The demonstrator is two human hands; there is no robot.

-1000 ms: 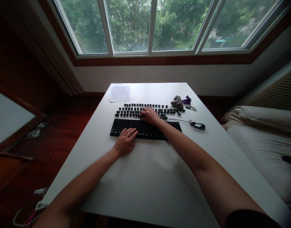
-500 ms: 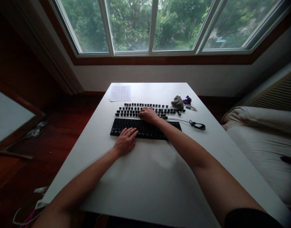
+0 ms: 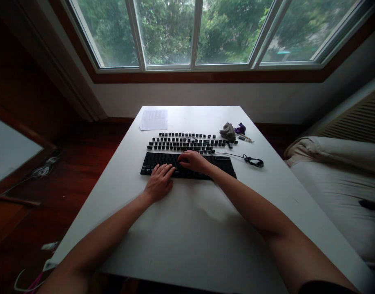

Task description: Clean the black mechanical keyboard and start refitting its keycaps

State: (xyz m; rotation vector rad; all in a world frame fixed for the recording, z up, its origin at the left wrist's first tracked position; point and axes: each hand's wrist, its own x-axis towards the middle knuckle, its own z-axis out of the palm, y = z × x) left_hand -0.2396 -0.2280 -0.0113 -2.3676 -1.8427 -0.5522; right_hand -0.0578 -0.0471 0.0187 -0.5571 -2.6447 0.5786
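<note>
A black keyboard [image 3: 159,159] lies across the white table, with dark key spots showing on its face. My left hand [image 3: 159,179] rests on its front left part, fingers stretched out and lying flat. Over the middle of the keyboard is my right hand [image 3: 195,161], its fingers bent and pressed together near the key area. Whatever sits at those fingertips is hidden or too small to make out. Behind the keyboard, loose black keycaps [image 3: 169,143] stand in several rows. A thin pale loop [image 3: 192,139] shows faintly among them.
The keyboard's cable [image 3: 253,161] lies bundled at right. Behind it are a grey cloth [image 3: 228,131], a purple cloth [image 3: 240,128] and slim tools [image 3: 245,139]. A printed sheet [image 3: 153,120] lies at the table's back left. A pale cushioned seat [image 3: 328,179] stands at the right.
My right hand has come back from the keycap rows toward me and is now over the keyboard, uncovering the middle keycaps. My left hand stays on the keyboard's front left.
</note>
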